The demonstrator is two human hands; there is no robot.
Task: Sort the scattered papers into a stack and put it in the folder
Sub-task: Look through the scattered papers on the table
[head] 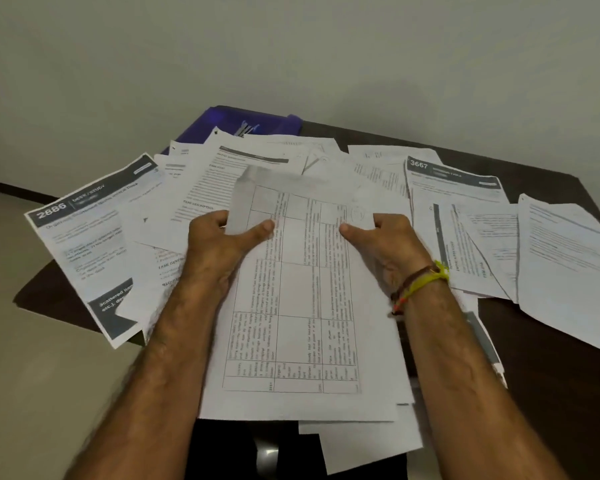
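Papers (326,161) lie fanned across the dark table (551,393), overlapping so thickly that I cannot give a true count; I make out roughly a dozen loose sheets, and more may hide beneath. Working from the left: one sheet headed 2886 (84,244) hangs partly over the table's left edge, so I judge it the likeliest to slide off if its neighbours are dragged. My left hand (219,244) comes next, thumb on top and fingers curled under the left edge of the table-printed sheet (298,306), which I hold above the pile. My right hand (385,244) pinches the opposite edge the same way, with thread bands (420,282) on that wrist. I count two hands, both closed on this one sheet, or perhaps a thin bundle; the offset edges below it leave me unsure. Behind the pile sits one blue folder (229,124), mostly buried by sheets, a metal clip faintly visible. Further right lies a sheet headed 3667 (454,188), then several plain ones reaching the right edge. I judge these sheets light, limp and slippery against each other; gripping both long edges keeps them flat, and squaring them by tapping should beat pinching corners, which would let them droop or crease
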